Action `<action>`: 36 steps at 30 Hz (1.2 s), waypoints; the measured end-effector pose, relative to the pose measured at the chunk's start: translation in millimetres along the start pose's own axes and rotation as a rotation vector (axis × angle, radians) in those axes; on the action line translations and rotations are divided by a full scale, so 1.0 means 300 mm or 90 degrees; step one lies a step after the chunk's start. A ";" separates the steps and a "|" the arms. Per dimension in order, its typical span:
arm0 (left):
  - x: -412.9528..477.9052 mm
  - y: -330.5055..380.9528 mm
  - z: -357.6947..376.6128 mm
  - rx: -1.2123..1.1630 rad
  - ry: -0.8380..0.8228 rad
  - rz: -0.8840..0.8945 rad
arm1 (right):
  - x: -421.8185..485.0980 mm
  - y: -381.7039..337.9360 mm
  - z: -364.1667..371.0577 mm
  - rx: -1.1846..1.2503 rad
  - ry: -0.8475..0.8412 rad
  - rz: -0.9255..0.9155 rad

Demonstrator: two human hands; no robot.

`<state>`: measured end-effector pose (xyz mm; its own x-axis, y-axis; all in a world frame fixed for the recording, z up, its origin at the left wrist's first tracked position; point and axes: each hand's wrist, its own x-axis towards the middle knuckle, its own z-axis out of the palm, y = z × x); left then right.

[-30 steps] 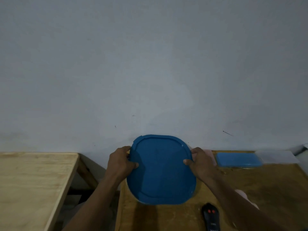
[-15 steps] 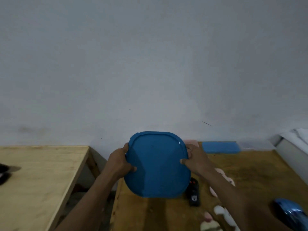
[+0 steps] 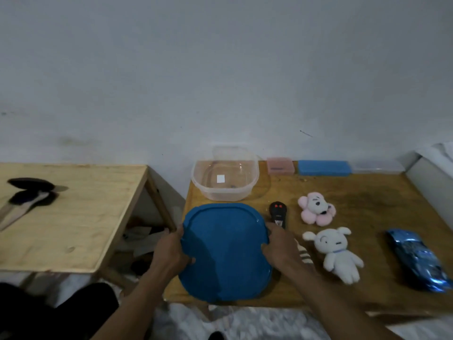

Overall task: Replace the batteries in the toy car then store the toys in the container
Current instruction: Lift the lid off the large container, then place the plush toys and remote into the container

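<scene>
I hold a blue lid [image 3: 225,251] over the near left part of the wooden table [image 3: 367,197]. My left hand [image 3: 171,251] grips its left edge and my right hand [image 3: 279,246] grips its right edge. Behind the lid stands the clear plastic container [image 3: 225,179], with no lid on it. A black remote [image 3: 278,213] lies just right of the lid. A pink and white plush [image 3: 316,208] and a white plush dog [image 3: 335,252] lie further right. The shiny blue toy car [image 3: 416,258] sits near the right edge.
A pink box [image 3: 280,165], a blue box [image 3: 323,167] and a clear box [image 3: 377,166] line the wall. A striped item [image 3: 304,253] peeks out beside my right wrist. A second wooden table [image 3: 73,217] on the left carries dark-handled tools [image 3: 29,195].
The lid has come down from in front of the wall to low over the table's near edge. The view has tilted down, so the container, plush toys and car now show.
</scene>
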<state>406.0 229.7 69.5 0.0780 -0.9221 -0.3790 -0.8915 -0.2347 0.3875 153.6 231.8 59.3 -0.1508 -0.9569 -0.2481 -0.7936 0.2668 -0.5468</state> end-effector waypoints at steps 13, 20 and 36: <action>0.154 -0.134 0.126 -0.025 -0.088 0.001 | 0.063 0.011 0.165 -0.074 -0.023 0.009; 0.184 -0.151 0.143 -0.022 -0.110 -0.009 | 0.104 -0.001 0.168 -0.119 -0.049 0.036; 0.139 0.381 0.118 0.086 0.146 0.423 | 0.142 0.134 -0.159 -0.248 0.189 -0.082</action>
<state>291.4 175.5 68.2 -0.4225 -0.9016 0.0930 -0.8293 0.4259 0.3618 87.0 196.3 64.8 -0.1539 -0.9856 0.0706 -0.9692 0.1367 -0.2050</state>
